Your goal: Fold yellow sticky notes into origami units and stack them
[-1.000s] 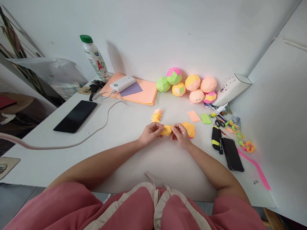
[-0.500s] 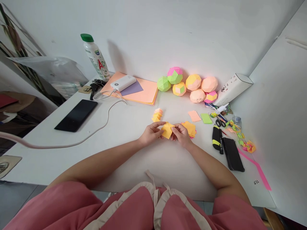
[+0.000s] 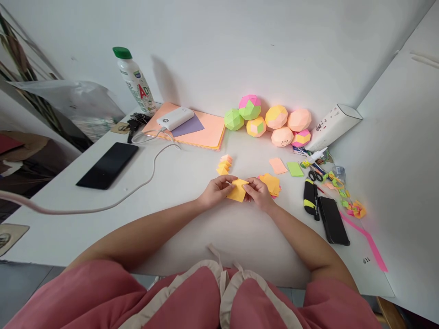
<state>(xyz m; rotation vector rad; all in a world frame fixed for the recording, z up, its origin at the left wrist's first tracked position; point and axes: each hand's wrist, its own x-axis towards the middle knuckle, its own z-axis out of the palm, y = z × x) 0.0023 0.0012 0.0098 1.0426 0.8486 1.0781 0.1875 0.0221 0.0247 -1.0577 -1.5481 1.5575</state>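
Observation:
Between my two hands is a small orange-yellow paper square, held above the white table. My left hand pinches its left side, thumb on top. On the right side, my right hand grips the upper corner between thumb and fingers. Just beyond my left hand stands a short row of folded paper pieces, peach and yellow. Right beside my right hand lies a stack of orange-yellow paper squares with some pink at its edge. A peach paper square and a green one lie farther right.
Several faceted paper balls are piled by the wall. At right lie scissors, a yellow-black cutter, a black case and paper scraps. A phone, power bank, cable and bottle occupy the left.
The paper square has turned and tilted between my fingers, its lower edge now lower and flatter toward me. Both hands stay in nearly the same place and keep their hold.

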